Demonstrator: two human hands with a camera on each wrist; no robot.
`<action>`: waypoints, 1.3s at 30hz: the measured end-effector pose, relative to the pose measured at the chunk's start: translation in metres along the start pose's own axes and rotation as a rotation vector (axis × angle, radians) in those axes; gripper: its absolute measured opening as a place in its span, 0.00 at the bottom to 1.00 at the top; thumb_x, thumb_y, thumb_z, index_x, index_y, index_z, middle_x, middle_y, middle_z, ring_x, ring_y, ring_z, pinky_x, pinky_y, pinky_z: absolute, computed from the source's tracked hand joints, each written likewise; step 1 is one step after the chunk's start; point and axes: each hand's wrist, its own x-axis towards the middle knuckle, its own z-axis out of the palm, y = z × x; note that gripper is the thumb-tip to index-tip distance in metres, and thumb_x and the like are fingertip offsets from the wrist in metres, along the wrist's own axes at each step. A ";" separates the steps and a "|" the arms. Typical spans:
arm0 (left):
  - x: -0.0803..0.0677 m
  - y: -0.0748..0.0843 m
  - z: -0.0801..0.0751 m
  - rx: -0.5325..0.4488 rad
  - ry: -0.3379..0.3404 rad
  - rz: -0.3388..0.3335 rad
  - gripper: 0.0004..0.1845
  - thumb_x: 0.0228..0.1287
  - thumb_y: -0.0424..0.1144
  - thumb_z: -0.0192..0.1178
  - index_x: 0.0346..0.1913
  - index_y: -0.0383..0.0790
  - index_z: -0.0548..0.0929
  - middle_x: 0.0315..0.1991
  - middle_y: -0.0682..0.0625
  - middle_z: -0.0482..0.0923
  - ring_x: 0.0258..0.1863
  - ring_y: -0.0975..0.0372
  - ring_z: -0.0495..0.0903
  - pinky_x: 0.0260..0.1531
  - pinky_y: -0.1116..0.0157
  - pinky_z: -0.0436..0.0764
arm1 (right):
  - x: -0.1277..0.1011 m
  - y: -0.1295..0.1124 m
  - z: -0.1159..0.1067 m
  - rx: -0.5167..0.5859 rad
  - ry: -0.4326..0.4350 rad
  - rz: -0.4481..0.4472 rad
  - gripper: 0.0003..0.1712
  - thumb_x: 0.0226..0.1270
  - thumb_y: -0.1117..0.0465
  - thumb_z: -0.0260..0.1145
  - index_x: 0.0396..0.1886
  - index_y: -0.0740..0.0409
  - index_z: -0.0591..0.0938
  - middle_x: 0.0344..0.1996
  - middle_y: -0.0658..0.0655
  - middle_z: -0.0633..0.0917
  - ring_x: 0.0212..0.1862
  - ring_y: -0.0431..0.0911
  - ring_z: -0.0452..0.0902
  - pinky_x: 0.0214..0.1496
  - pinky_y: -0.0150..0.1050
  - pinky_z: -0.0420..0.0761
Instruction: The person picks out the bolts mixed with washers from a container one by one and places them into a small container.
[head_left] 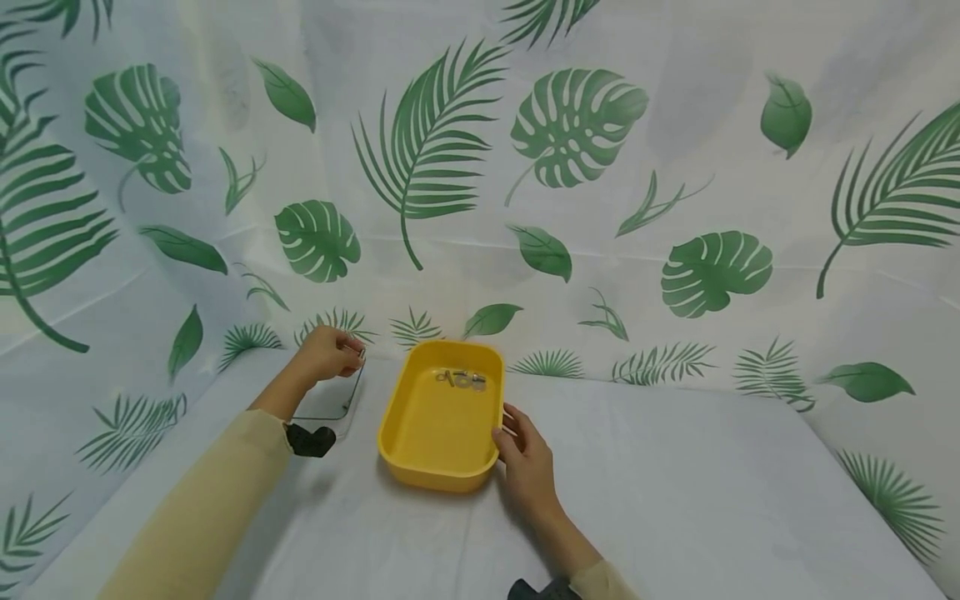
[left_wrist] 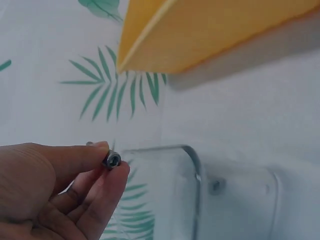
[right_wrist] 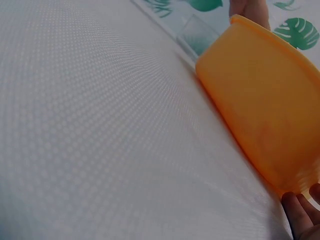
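You have nothing to read here: no words, labels, brand marks, numbers or signs show in any view. The yellow tray (head_left: pixel 442 417) is plain on its walls and rim, the clear container (left_wrist: pixel 200 195) at its 9 o'clock bears no marking, and the cloth (head_left: pixel 675 467) on the worktop carries only printed green leaves
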 end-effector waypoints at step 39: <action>0.021 -0.052 0.023 0.120 -0.022 -0.220 0.13 0.62 0.32 0.68 0.49 0.31 0.88 0.41 0.42 0.87 0.32 0.61 0.82 0.34 0.68 0.83 | -0.003 -0.002 0.000 0.013 -0.012 -0.001 0.28 0.78 0.59 0.57 0.74 0.56 0.68 0.68 0.66 0.77 0.65 0.58 0.79 0.57 0.42 0.85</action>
